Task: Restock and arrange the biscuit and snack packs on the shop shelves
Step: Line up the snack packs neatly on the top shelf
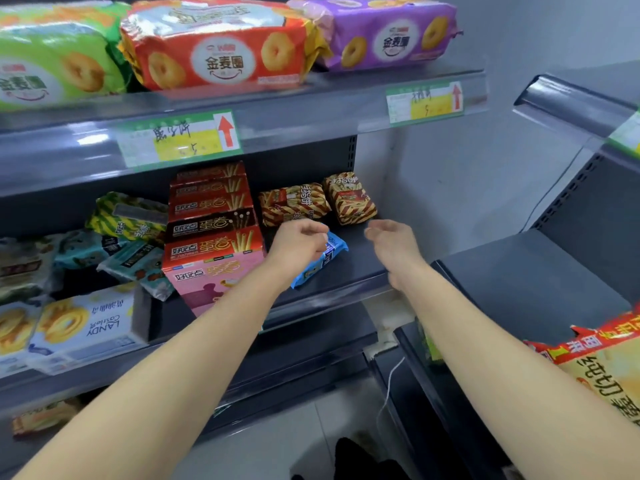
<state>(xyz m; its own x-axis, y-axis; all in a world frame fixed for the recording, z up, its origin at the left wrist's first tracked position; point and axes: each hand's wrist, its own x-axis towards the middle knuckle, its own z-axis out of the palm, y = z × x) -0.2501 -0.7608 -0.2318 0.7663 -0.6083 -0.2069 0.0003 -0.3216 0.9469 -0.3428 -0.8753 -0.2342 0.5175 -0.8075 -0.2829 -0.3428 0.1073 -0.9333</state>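
My left hand [298, 242] hovers over the middle shelf [349, 271], its fingers loosely curled just above a small blue snack pack [330, 256]. The pack lies tilted on the shelf, its left part hidden behind the hand, and no finger plainly grips it. My right hand [391, 239] is stretched out to the right of the pack, fingers relaxed and empty. Behind both hands stand two brown-striped biscuit packs [294, 202] [349, 199]. To the left, red egg-roll boxes [211, 216] are stacked on a pink box [207, 277].
The top shelf carries green [52, 71], orange [214, 50] and purple [381, 32] ring-biscuit bags above price labels [180, 138]. Teal packs [135, 261] and a LANDY cookie box [86, 327] lie at the left. Another grey shelf unit [519, 271] stands at the right with a chip bag [606, 368].
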